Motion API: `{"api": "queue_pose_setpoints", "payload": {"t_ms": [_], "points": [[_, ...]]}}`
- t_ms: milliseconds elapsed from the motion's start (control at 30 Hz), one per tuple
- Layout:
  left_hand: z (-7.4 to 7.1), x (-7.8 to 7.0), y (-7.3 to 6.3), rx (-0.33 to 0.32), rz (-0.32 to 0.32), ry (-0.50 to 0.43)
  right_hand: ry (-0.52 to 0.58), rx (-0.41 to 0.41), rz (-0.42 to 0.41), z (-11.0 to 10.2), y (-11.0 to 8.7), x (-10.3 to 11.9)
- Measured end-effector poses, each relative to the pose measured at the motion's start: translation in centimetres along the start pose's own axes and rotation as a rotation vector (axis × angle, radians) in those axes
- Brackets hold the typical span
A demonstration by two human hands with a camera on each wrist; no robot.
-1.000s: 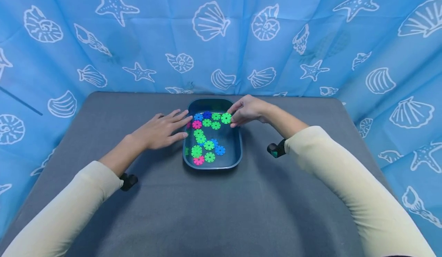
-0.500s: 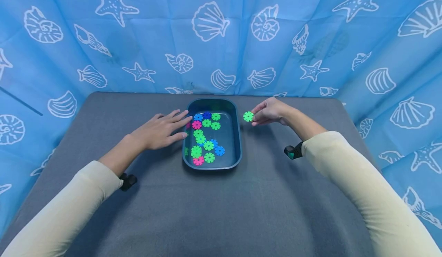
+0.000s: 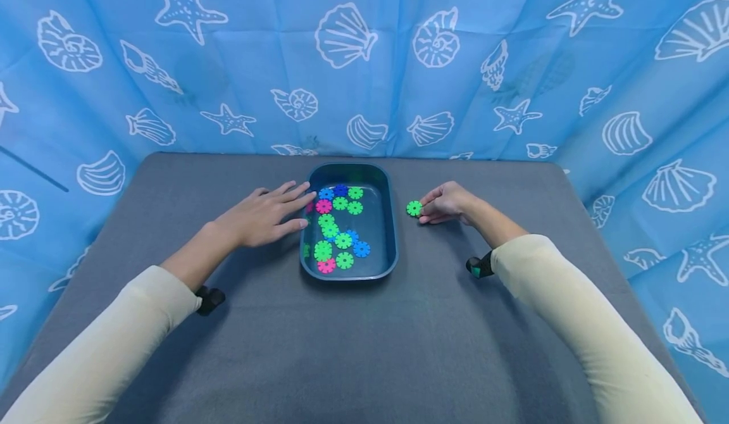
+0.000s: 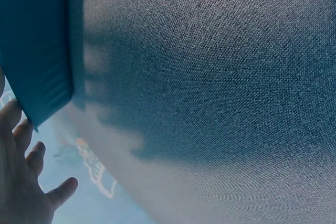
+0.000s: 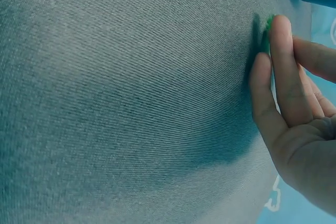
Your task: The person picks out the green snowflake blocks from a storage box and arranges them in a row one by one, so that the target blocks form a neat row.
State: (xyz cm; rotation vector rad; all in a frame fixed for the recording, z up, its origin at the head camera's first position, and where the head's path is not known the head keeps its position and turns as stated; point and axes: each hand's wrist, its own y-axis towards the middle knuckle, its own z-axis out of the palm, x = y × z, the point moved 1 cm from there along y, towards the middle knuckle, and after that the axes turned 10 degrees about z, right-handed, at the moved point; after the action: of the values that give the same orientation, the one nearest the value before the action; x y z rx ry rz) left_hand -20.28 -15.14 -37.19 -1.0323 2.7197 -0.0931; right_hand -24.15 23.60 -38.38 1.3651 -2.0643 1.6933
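Note:
My right hand (image 3: 447, 202) pinches a green notched plastic disc (image 3: 414, 209) low over the table, just right of the dark tray (image 3: 395, 247). In the right wrist view, only a green edge of this disc (image 5: 270, 22) shows past the fingers (image 5: 282, 40). My left hand (image 3: 264, 216) lies with fingers spread against the tray's left rim. From the left wrist view, its fingertips (image 4: 23, 129) reach the edge of the tray (image 4: 37, 51). Inside the tray lie several notched discs: green ones (image 3: 344, 260), blue ones (image 3: 361, 249) and pink ones (image 3: 323, 206), some overlapping.
A grey cloth-covered table (image 3: 364, 348) carries the tray near its far edge. Behind and around it hangs a blue curtain (image 3: 245, 44) with white shells and starfish. A black wrist device (image 3: 479, 266) hangs under the right sleeve, another black device (image 3: 211, 299) under the left.
My right hand has carried the green disc out of the tray's upper right, over the rim to the right, then lowered it toward the table. The left hand has stayed put.

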Motion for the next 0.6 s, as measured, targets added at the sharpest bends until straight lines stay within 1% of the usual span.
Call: {"api": "queue_pose_setpoints", "payload": {"t_ms": [100, 233, 367, 467, 600], "points": [[0.04, 0.02, 0.04, 0.003, -0.001, -0.006, 0.008, 0.002, 0.006, 0.01, 0.07, -0.15], [0.03, 0.06, 0.04, 0.002, -0.003, -0.012, 0.007, 0.039, 0.026, -0.05, -0.04, -0.22], [-0.06, 0.03, 0.02, 0.0, -0.004, -0.012, -0.023, 0.068, 0.019, -0.09, -0.28, -0.17], [-0.09, 0.0, 0.01, 0.0, -0.001, -0.011, -0.062, 0.063, 0.002, -0.02, -0.27, -0.18], [-0.1, 0.0, 0.03, 0.0, 0.003, -0.008, -0.104, 0.035, -0.011, 0.13, -0.12, -0.23]]}}
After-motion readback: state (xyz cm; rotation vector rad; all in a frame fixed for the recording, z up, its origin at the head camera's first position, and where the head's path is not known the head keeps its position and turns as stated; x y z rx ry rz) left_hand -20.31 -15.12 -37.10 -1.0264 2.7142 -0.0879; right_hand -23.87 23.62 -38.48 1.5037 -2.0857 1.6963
